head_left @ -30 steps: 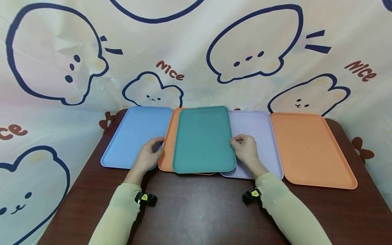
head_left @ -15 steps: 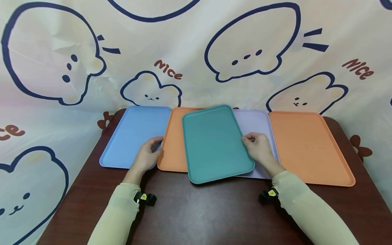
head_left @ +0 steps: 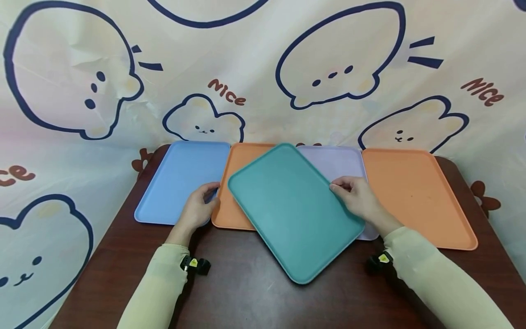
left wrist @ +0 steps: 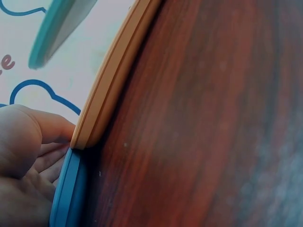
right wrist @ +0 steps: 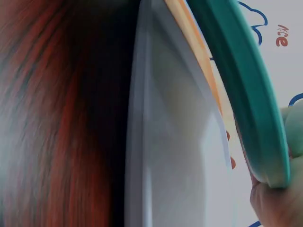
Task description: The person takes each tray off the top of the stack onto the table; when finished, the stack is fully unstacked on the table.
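My right hand pinches the right edge of a green tray, which lies turned at an angle in the head view. In the right wrist view the green tray's rim stands above a pale purple tray. It overlaps the left orange tray and the purple one in the head view. With thumb and index fingertips at the left edge of that orange tray, my left hand rests over the right side of a blue tray. Orange and blue rims meet beside the thumb in the left wrist view.
A second orange tray lies at the right end of the row on the dark wooden table. Behind the table hangs a pale cloth printed with cartoon bears. Each wrist carries a small black camera.
My right hand has moved right and turned the green tray clockwise, its lower corner swinging nearer to me. More of the purple tray's back part shows. My left hand stays in place.
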